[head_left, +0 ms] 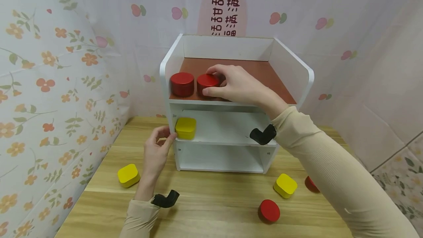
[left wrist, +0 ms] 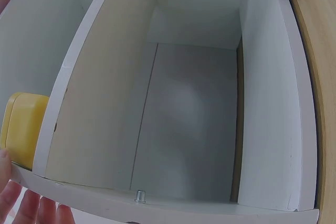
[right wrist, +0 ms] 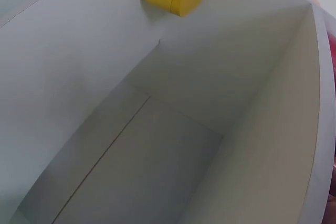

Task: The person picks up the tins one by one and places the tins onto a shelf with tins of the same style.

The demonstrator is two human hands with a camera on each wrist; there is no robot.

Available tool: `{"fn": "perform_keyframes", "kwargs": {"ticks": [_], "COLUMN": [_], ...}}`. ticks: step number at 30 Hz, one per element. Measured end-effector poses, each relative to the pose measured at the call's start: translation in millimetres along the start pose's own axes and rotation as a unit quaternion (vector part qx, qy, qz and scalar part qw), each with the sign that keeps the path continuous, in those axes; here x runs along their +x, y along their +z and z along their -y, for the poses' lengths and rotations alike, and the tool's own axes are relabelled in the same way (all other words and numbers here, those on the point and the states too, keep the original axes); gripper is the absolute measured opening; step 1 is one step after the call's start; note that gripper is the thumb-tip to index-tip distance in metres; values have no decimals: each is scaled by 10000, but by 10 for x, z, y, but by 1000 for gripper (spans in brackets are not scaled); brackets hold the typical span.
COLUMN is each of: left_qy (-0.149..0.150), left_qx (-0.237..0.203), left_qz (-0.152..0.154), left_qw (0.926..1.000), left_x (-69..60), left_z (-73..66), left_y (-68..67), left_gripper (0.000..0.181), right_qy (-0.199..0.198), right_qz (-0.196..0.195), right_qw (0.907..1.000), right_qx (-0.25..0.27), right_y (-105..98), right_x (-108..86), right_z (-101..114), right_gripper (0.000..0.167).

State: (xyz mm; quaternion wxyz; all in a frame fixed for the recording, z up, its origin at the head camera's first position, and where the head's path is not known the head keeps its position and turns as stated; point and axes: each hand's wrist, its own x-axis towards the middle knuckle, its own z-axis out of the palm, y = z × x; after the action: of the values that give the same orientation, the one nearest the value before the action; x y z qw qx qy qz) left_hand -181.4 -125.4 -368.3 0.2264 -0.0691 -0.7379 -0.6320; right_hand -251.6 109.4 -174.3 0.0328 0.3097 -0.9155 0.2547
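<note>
Right hand (head_left: 239,83) pinching, left hand (head_left: 156,155) gripping, both work at a shelf (head_left: 292,69); the left clasps its side wall (head_left: 165,83). At the top level's (head_left: 264,71) front, the right's thumb and fingers pinch a red tin (head_left: 205,82), just beside a second tin (head_left: 182,84). Placing it there seems the step in hand; the next move calls for releasing it without nudging its neighbour.

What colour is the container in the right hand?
Red; the container shows best in the head view.
</note>
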Motion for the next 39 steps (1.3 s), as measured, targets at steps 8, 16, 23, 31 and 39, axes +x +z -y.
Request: {"fn": "perform_keyframes", "kwargs": {"ticks": [8,16,23,31,39], "left_qy": [30,-57,-73,-56,-93], "left_qx": [4,-44,-11,18,-20], "left_qz": [-22,17,45,4,33], "left_qw": [10000,10000,10000,10000,9999], "left_x": [-13,0,10,15,6], "left_z": [9,29,24,21,24], "left_y": [15,15,13,-2,-1], "left_gripper": [27,27,27,27,28], "right_qy": [49,-322,-350,-451,-993], "right_qz": [108,66,-163,-944,-1682], "right_qw": [9999,9988,9979,9943,9807], "right_qx": [-108,-352,-521,-225,-47], "right_y": [8,9,42,-19,52], "right_x": [-14,-42,-120,-357,-737], "right_z": [-8,-34,-79,1,-54], "right_gripper": [57,87,87,77,59]}}
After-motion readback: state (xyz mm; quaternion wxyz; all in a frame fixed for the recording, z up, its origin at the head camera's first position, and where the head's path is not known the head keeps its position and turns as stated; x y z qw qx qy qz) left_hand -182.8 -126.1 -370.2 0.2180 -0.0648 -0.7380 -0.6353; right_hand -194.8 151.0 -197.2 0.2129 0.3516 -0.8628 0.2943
